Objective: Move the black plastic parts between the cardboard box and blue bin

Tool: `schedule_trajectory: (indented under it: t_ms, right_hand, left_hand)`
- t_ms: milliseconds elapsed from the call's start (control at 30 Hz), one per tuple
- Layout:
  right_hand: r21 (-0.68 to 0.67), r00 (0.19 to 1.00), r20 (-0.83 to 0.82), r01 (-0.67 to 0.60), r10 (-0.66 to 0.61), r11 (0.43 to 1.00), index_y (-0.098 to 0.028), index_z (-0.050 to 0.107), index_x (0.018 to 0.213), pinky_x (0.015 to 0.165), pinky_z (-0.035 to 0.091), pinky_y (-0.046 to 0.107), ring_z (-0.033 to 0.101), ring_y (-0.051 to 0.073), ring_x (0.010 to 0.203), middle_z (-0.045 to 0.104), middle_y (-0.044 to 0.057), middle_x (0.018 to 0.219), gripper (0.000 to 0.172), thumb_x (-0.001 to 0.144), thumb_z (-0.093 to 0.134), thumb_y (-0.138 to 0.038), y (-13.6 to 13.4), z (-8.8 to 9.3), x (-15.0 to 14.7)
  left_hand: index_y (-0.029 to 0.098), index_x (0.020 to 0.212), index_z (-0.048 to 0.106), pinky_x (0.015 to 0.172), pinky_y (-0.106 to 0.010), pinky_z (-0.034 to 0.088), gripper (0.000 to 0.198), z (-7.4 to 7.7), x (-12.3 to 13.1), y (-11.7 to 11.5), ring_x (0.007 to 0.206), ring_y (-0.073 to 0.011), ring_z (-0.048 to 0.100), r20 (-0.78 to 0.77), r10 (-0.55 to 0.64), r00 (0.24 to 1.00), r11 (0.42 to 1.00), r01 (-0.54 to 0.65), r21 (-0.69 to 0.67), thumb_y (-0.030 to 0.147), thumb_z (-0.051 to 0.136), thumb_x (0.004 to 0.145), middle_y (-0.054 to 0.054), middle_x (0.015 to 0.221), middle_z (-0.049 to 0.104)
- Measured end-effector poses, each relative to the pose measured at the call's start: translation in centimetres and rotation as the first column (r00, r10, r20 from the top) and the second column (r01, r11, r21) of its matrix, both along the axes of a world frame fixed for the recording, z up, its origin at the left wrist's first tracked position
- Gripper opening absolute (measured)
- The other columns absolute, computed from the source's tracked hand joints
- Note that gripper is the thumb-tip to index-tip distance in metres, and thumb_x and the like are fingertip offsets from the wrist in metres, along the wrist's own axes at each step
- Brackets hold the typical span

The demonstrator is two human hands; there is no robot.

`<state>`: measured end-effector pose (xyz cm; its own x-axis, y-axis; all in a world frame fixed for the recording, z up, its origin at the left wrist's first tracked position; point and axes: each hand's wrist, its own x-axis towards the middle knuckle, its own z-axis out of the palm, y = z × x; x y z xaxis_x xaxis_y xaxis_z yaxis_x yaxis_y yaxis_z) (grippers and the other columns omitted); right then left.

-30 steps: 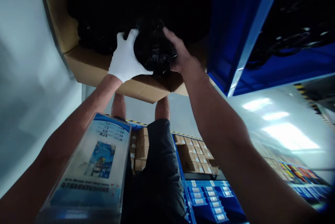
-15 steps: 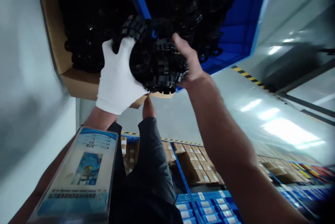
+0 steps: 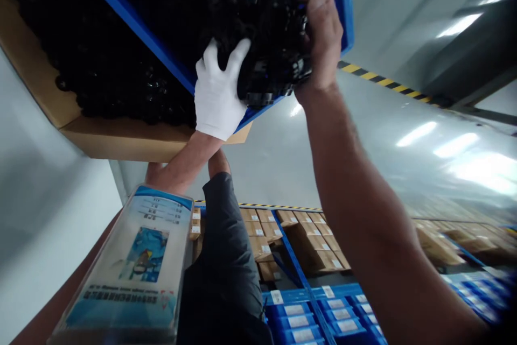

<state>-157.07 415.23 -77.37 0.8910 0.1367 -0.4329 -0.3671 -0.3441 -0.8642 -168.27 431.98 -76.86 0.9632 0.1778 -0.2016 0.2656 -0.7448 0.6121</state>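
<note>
Over the blue bin (image 3: 348, 6), my left hand (image 3: 222, 89) in a white glove has its fingers spread against black notched parts (image 3: 269, 78). These look like small ring-shaped pieces with tread-like teeth, and they fill the gap between my hands. On their right side is my bare right hand (image 3: 323, 38), its fingers curled around the edge of the parts. Dark pieces hide some fingertips of both hands. The bin beneath holds a heap of similar black parts, too dark to separate one from another.
Left of the bin, a cardboard box (image 3: 125, 140) holds more black parts (image 3: 121, 86). A badge holder (image 3: 129, 264) hangs in front of me. Shelving with cartons (image 3: 258, 226) and blue trays (image 3: 299, 323) stands below in view; yellow-black tape (image 3: 379, 78) marks the floor.
Both hands have moved from beside the cardboard box to over the blue bin, with the black notched parts between them. The view has swung, so box and bin appear further left.
</note>
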Motion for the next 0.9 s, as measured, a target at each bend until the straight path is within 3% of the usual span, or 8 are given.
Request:
schedule_trajectory:
  t_ms: [100,167,333,467,567,633,733,900]
  right_hand:
    - [-0.088,0.885,0.46,0.128,-0.074,0.988,-0.044,0.071,0.115,0.133,0.054,0.038,0.068,0.021,0.138,0.076,-0.004,0.131,0.021,0.111,0.052,-0.053,0.2,-1.9,-1.2]
    - [-0.117,0.821,0.564,0.189,-0.091,0.975,-0.041,0.068,0.118,0.134,0.051,0.042,0.067,0.024,0.137,0.074,0.003,0.13,0.025,0.115,0.045,-0.05,0.5,-2.4,-2.3]
    - [-0.156,0.725,0.689,0.184,-0.026,0.97,-0.038,0.062,0.149,0.144,0.033,0.055,0.05,0.03,0.164,0.06,0.009,0.159,0.052,0.119,0.023,-0.054,1.3,-3.2,-6.7]
    - [-0.257,0.694,0.715,0.148,0.085,0.955,-0.034,0.054,0.165,0.142,0.033,0.065,0.041,0.039,0.173,0.047,0.012,0.177,0.07,0.111,0.034,-0.075,1.9,-5.6,-11.4]
    - [-0.326,0.7,0.665,-0.043,0.261,0.945,-0.037,0.069,0.153,0.142,0.031,0.069,0.044,0.043,0.171,0.051,0.01,0.174,0.074,0.1,0.055,-0.086,1.9,-7.3,-13.0]
    - [-0.377,0.726,0.595,-0.127,0.345,0.917,-0.039,0.078,0.141,0.143,0.029,0.069,0.048,0.041,0.168,0.057,0.007,0.169,0.058,0.1,0.067,-0.079,1.3,-7.7,-12.2]
    - [-0.428,0.79,0.531,-0.06,0.305,0.902,-0.041,0.083,0.128,0.144,0.031,0.068,0.054,0.036,0.161,0.063,0.006,0.163,0.036,0.108,0.066,-0.066,0.0,-6.9,-8.1]
    - [-0.444,0.788,0.569,0.055,0.234,0.894,-0.04,0.081,0.115,0.143,0.037,0.059,0.058,0.032,0.155,0.069,0.007,0.144,0.039,0.114,0.055,-0.068,-1.6,-3.7,0.0]
  left_hand:
    - [0.031,0.174,0.049,0.141,-0.068,0.04,0.094,-1.9,-1.8,-0.8,0.166,-0.0503,0.036,-0.056,-0.053,0.997,0.993,0.059,0.106,0.021,0.091,0.091,-0.014,0.181,0.036]
    - [0.033,0.176,0.047,0.144,-0.072,0.035,0.101,-2.5,-3.2,-1.2,0.171,-0.0514,0.03,-0.058,-0.077,0.995,0.982,0.086,0.166,0.014,0.091,0.087,-0.013,0.176,0.043]
    - [0.034,0.174,0.05,0.144,-0.083,0.023,0.09,-2.1,-5.5,-1.0,0.174,-0.0552,0.03,-0.073,-0.089,0.993,0.977,0.101,0.186,0.023,0.087,0.093,-0.015,0.172,0.053]
    - [0.033,0.169,0.058,0.143,-0.086,0.016,0.074,-2.6,-5.5,0.4,0.175,-0.0548,0.028,-0.107,-0.088,0.99,0.976,0.107,0.189,0.03,0.082,0.1,-0.017,0.18,0.047]
    - [0.034,0.161,0.066,0.142,-0.085,0.017,0.059,-3.2,-4.8,1.0,0.174,-0.0519,0.033,-0.104,-0.033,0.994,0.97,0.057,0.237,0.03,0.078,0.103,-0.016,0.178,0.051]
    - [0.033,0.159,0.067,0.142,-0.082,0.023,0.057,-3.1,-4.6,0.9,0.17,-0.0501,0.04,-0.08,-0.062,0.995,0.957,0.082,0.28,0.028,0.078,0.103,-0.015,0.175,0.055]
    - [0.027,0.166,0.062,0.142,-0.074,0.033,0.069,-2.4,-5.2,0.3,0.159,-0.048,0.054,-0.056,-0.194,0.979,0.942,0.202,0.266,0.028,0.082,0.1,-0.019,0.169,0.059]
    - [0.032,0.166,0.063,0.118,-0.06,0.062,0.061,-1.6,-5.2,0.5,0.13,-0.0397,0.074,-0.09,-0.306,0.948,0.931,0.318,0.182,0.022,0.07,0.107,-0.014,0.176,0.054]
